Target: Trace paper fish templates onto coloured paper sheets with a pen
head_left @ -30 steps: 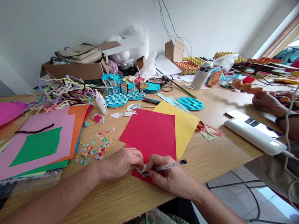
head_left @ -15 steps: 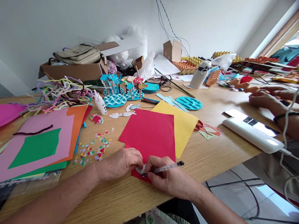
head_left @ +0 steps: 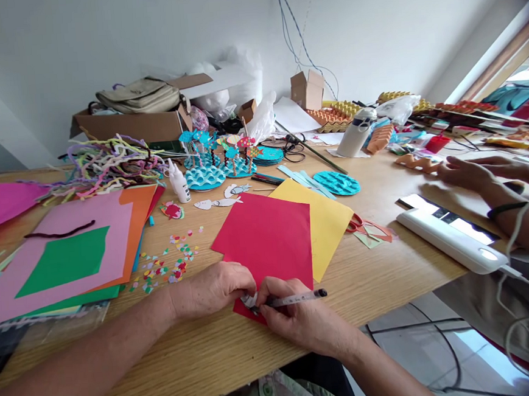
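Note:
My right hand (head_left: 289,311) grips a pen (head_left: 300,297), its tip end down at a small white paper cutout (head_left: 248,299) near the lower corner of a red paper sheet (head_left: 267,234). With fingers curled and pressed together, my left hand (head_left: 230,283) pins that cutout against the red sheet; its exact shape is mostly hidden. Under the red sheet a yellow sheet (head_left: 331,226) sticks out to the right. Fish-shaped paper cutouts (head_left: 219,202) lie beyond the red sheet, beside a decorated red fish (head_left: 172,210) and a white glue bottle (head_left: 179,183).
Scattered paper confetti (head_left: 178,263) and a stack of coloured paper (head_left: 116,234) lie left. Scissors (head_left: 360,224) rest by the yellow sheet. At the right are a white power bank-like device (head_left: 451,241) and another person's hands (head_left: 468,176). Blue fish decorations (head_left: 204,177) stand behind.
My hands hold nearly the same pose over the cutout. The view shifts slightly. At the right, the other person's hand has moved left of an orange egg-carton piece's former end, uncovering more of it.

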The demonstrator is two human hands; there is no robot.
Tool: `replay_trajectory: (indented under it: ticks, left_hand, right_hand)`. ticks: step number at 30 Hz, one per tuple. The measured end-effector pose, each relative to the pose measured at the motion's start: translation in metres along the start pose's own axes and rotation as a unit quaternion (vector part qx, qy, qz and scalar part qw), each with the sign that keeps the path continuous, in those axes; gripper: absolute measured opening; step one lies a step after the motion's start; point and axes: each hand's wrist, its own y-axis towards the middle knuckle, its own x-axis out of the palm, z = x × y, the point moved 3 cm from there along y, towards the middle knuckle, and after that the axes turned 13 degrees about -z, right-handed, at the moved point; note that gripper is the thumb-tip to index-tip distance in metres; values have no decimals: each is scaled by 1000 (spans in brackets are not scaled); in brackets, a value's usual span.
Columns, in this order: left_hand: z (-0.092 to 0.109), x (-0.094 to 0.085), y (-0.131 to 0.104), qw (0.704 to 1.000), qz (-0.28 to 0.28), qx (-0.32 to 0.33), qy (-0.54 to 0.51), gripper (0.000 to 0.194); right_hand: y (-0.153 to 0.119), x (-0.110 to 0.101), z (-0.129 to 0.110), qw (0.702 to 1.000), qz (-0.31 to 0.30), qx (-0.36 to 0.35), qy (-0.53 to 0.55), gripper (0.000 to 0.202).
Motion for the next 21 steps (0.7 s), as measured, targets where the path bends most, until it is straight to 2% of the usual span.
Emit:
replay_trajectory:
  ticks: [9,21]
  left_hand:
    - [4,-4,0,999,-16,-17,-22,23]
    - [-3,-3,0,999,-16,-24,-41,19]
  right_hand:
    - [5,2,-1,999,4,-3,-38,10]
    - [9,5,3,998,16,2,-58,8]
